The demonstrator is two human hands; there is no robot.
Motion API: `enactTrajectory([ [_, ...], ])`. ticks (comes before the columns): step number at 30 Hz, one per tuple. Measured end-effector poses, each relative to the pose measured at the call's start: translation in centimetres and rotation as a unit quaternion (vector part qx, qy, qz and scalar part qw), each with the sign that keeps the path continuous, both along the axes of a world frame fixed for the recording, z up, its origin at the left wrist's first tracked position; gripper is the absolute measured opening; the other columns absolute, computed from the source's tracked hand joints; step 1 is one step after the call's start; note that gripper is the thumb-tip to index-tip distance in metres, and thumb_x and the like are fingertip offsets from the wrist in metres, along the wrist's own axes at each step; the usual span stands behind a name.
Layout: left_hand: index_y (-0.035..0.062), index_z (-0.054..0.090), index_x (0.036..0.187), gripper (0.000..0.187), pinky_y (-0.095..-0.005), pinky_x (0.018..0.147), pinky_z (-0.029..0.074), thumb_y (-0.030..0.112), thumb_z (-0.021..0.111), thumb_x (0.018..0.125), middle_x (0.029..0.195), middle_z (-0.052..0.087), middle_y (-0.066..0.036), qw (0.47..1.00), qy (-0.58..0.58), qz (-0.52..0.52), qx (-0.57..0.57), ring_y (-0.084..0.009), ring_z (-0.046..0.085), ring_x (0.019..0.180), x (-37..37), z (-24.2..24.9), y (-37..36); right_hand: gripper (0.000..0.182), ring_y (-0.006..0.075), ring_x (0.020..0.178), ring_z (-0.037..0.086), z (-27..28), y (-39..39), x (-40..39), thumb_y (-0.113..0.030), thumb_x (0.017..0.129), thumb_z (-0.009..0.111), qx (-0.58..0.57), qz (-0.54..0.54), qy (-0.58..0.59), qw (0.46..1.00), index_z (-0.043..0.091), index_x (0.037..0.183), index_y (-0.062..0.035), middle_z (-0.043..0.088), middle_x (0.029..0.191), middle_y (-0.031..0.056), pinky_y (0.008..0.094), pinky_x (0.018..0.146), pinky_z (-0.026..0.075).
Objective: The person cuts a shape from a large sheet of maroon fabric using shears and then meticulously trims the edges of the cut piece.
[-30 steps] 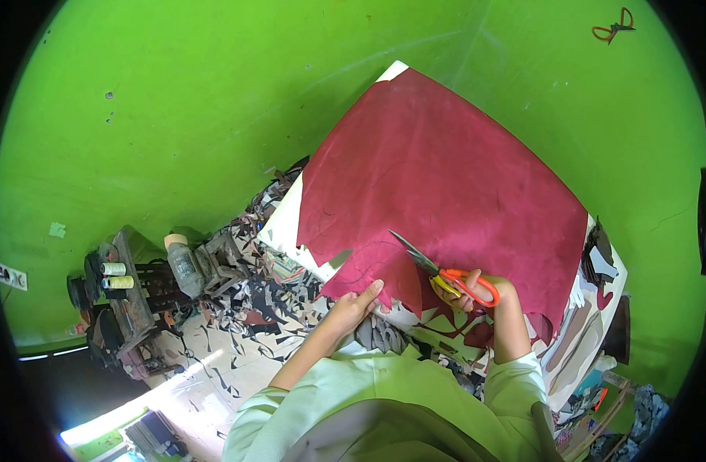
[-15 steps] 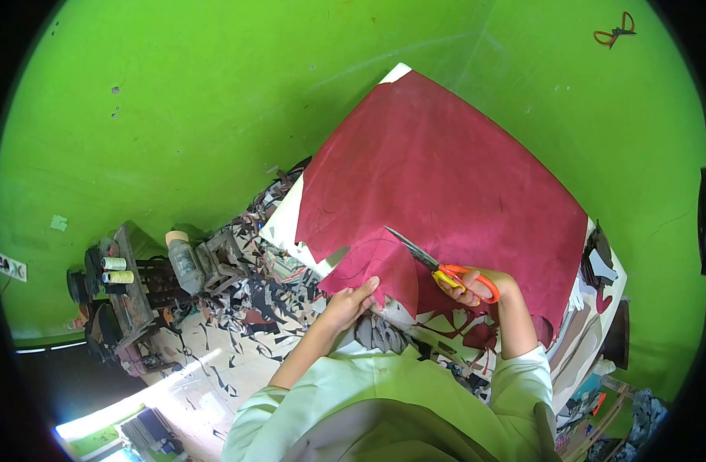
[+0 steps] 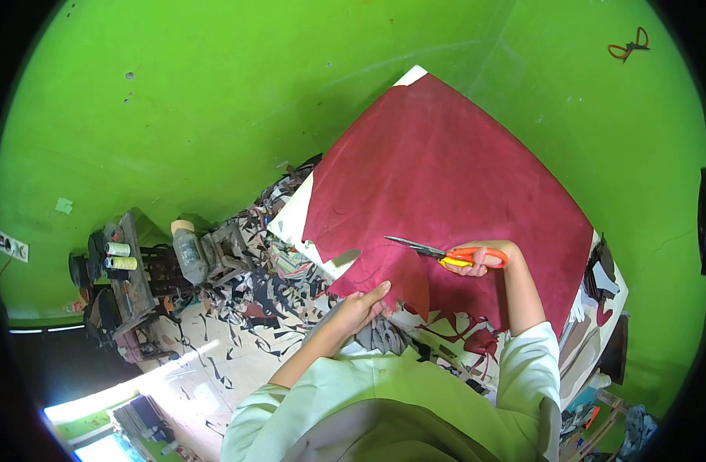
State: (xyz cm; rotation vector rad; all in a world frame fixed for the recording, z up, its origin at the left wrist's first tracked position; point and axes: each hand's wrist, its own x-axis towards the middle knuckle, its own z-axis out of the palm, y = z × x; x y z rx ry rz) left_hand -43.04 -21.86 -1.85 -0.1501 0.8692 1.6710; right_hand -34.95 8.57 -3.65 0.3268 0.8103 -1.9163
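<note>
open cloth ahead, clutter at the near and left edges

the far half of the red sheet [image 3: 461, 169] lies flat and bare right up to the table's far corner, so a hand could sweep across it freely; the right hand [image 3: 484, 256] with the orange-handled scissors [image 3: 445, 252] sits over the sheet's near part, blades lying across the way toward the left hand [image 3: 360, 308], which rests at the near edge. along the table's near edge, loose cut pieces [image 3: 453, 331] crowd the printed cover. off the left edge, the floor is strewn with scraps [image 3: 253, 292], and a bottle [image 3: 187, 250] and thread spools [image 3: 118, 256] stand on low racks there.
</note>
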Motion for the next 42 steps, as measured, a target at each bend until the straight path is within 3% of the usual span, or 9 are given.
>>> enactTrajectory([
  [1,-0.0027,0.053,0.093,0.023,-0.0288,0.056,0.044,0.018,0.054,0.085,0.080,0.059,-0.010,1.000,0.002,-0.002,-0.006,-0.0189,0.055,0.064,0.0,0.0,-0.1,0.027,-0.0003,0.044,0.032,0.2,-0.5,-0.3,-0.030,0.085,0.050,0.034,-0.016,-0.030,0.999,0.042,0.088,-0.0043,0.037,0.063,-0.0056,0.0129,0.034,0.020],
  [7,-0.0022,0.053,0.094,0.023,-0.0290,0.056,0.045,0.019,0.054,0.085,0.078,0.059,-0.010,1.000,0.001,-0.005,-0.027,-0.0188,0.056,0.063,0.1,-0.7,-0.5,0.025,0.0003,0.042,0.032,0.8,-0.7,-1.0,-0.029,0.085,0.046,0.026,0.019,0.020,0.999,0.043,0.083,-0.0043,0.036,0.060,-0.0048,0.0139,0.034,0.021],
  [10,-0.0017,0.052,0.094,0.025,-0.0282,0.058,0.044,0.022,0.055,0.085,0.076,0.058,-0.009,1.000,0.001,-0.020,-0.022,-0.0182,0.055,0.062,0.1,-1.2,-1.0,0.041,-0.0016,0.042,0.032,2.2,-0.5,-1.4,-0.033,0.074,0.063,0.065,0.015,-0.046,0.997,0.046,0.096,-0.0037,0.040,0.063,-0.0081,0.0144,0.035,0.022],
  [16,-0.0015,0.052,0.095,0.026,-0.0285,0.057,0.044,0.022,0.055,0.085,0.075,0.058,-0.009,1.000,-0.018,-0.018,-0.005,-0.0181,0.055,0.061,0.0,-0.9,-1.3,0.032,-0.0013,0.041,0.032,2.4,0.1,-1.8,-0.030,0.073,0.059,0.075,0.050,0.099,0.991,0.046,0.086,-0.0038,0.035,0.055,-0.0081,0.0138,0.033,0.021],
  [23,-0.0019,0.051,0.098,0.026,-0.0273,0.049,0.045,0.019,0.055,0.084,0.076,0.059,-0.010,1.000,-0.028,0.003,-0.010,-0.0195,0.058,0.062,0.6,-1.6,-1.3,0.048,-0.0014,0.044,0.031,2.0,0.0,-5.0,-0.042,0.063,0.067,-0.017,0.128,0.068,0.989,0.044,0.083,-0.0049,0.035,0.061,-0.0057,0.0114,0.033,0.022],
  [26,-0.0013,0.052,0.098,0.025,-0.0272,0.049,0.044,0.019,0.056,0.084,0.077,0.059,-0.010,1.000,-0.010,0.015,0.000,-0.0198,0.057,0.061,0.5,-1.8,-1.4,0.037,0.0001,0.045,0.032,2.6,-0.4,-5.6,-0.026,0.055,0.060,0.019,0.118,0.059,0.991,0.044,0.079,-0.0025,0.036,0.060,-0.0045,0.0143,0.034,0.022],
  [29,0.0022,0.052,0.098,0.022,-0.0275,0.051,0.044,0.019,0.056,0.084,0.082,0.057,-0.006,1.000,-0.002,0.006,0.001,-0.0161,0.055,0.061,0.3,-1.3,-1.4,0.033,-0.0015,0.043,0.032,2.9,-0.3,-5.7,-0.028,0.065,0.063,0.025,0.126,0.065,0.990,0.044,0.081,-0.0050,0.035,0.059,-0.0056,0.0121,0.034,0.024],
  [35,0.0044,0.045,0.106,0.026,-0.0254,0.044,0.043,0.014,0.054,0.084,0.078,0.057,-0.008,0.998,-0.022,0.007,0.053,-0.0178,0.057,0.058,-0.3,-1.0,-2.2,0.032,0.0005,0.042,0.033,4.1,-0.6,-5.3,-0.030,0.059,0.060,0.188,0.147,0.154,0.959,0.046,0.071,-0.0047,0.036,0.054,-0.0053,0.0149,0.034,0.022],
  [42,0.0013,0.047,0.104,0.028,-0.0243,0.045,0.041,0.018,0.056,0.083,0.079,0.057,-0.007,0.999,0.004,0.003,0.034,-0.0143,0.055,0.059,-0.4,-0.5,-2.3,0.038,0.0000,0.042,0.033,4.2,-0.8,-7.2,-0.039,0.063,0.059,0.135,0.187,0.149,0.962,0.046,0.074,-0.0053,0.037,0.057,-0.0058,0.0145,0.035,0.023],
])
